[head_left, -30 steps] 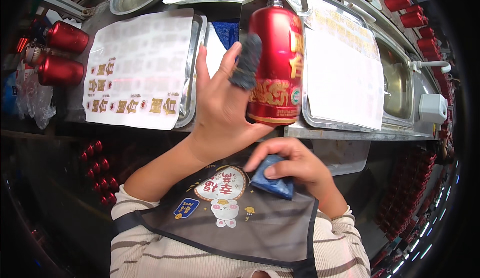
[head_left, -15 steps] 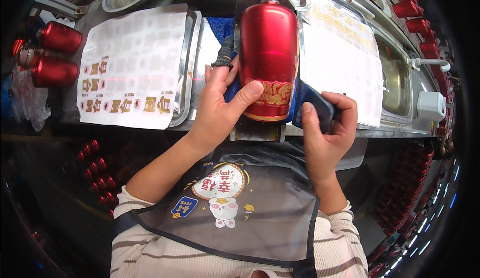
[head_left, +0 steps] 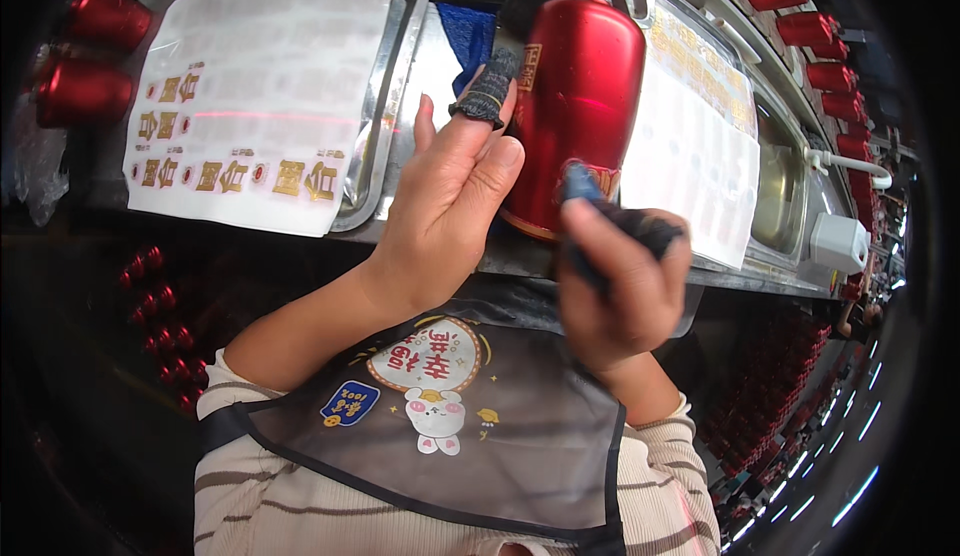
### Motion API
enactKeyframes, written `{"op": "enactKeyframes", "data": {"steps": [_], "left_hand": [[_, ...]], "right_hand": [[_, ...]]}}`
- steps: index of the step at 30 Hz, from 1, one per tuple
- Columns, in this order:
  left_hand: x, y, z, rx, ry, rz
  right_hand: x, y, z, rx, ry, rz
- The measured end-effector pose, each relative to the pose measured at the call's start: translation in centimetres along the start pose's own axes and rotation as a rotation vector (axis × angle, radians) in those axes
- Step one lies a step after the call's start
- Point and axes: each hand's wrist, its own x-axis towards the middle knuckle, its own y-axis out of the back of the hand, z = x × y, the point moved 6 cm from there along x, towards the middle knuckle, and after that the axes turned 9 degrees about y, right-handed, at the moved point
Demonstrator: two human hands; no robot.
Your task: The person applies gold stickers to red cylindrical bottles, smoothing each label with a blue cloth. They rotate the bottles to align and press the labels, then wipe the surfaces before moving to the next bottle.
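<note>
Right hand (head_left: 625, 291), four o'clock, grasps a dark blue pad (head_left: 590, 189) at the base of the red bottle (head_left: 585, 86), one o'clock; left hand (head_left: 435, 201), eleven o'clock, lies alongside, its grip indeterminable. Beyond, the metal counter (head_left: 735, 274) bears a printed sheet (head_left: 265, 121), ten o'clock, and a sink (head_left: 777, 206), three o'clock. Farther, more bottles (head_left: 808, 29) line two o'clock.

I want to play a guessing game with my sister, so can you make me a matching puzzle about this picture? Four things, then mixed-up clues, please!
Things:
1. big bottle in the middle
2. apron
3. left hand
4. plastic container on the right

Clues:
A. has a dark finger cover
B. white
C. has a bunny picture on it
D. shiny red

Right pairs: 1-D, 2-C, 3-A, 4-B
</note>
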Motion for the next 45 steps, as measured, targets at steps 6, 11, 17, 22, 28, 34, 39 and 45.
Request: {"op": "enactKeyframes", "data": {"steps": [6,11,17,22,28,34,39,45], "left_hand": [[0.2,0.1,-1.3,-0.165,0.047,-0.032],[0.4,0.0,-0.8,-0.134,0.021,-0.001],[0.1,0.5,-1.0,-0.112,-0.025,0.090],[-1.1,1.1,0.4,-0.044,-0.066,0.073],[-1.4,-2.6,4.0,0.572,-0.388,0.023],[-0.4,-3.6,2.1,0.734,-0.501,0.218],[-0.4,-2.3,1.0,0.545,-0.423,0.103],[0.0,-1.4,0.0,0.498,-0.347,0.091]], "right_hand": [[0.2,0.6,0.2,0.053,0.152,-0.043],[1.9,0.8,0.2,0.060,0.235,-0.063],[4.5,-0.8,4.2,0.384,-0.167,-0.107],[0.8,1.1,4.6,0.114,0.198,0.043],[-0.4,1.1,7.1,0.446,-0.348,0.160],[-2.1,1.1,7.0,0.491,-0.381,0.181],[-3.1,1.1,4.1,0.394,-0.033,0.110],[-2.9,1.4,3.8,0.431,-0.078,0.044]]}}
